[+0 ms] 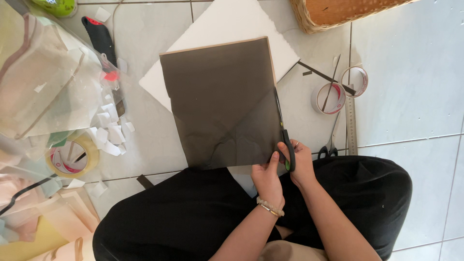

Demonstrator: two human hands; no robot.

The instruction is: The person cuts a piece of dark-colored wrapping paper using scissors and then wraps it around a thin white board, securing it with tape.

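A dark, see-through plastic sheet [220, 104] with a thin brown backing edge lies in front of me, over a white foam board [227, 24]. My left hand [266, 180] pinches the sheet's near right corner. My right hand [298, 162] grips black scissors with green inner handles [285, 140]. The blades run up along the sheet's right edge, partway into it. Both forearms come up from my lap, and a beaded bracelet sits on the left wrist.
Two tape rolls [328, 98], a metal ruler [351, 121] and a second pair of scissors [330, 145] lie to the right. A wicker basket [333, 14] stands behind. On the left are a utility knife [100, 41], paper scraps [110, 130], a yellow tape roll [72, 157] and plastic bags [43, 82].
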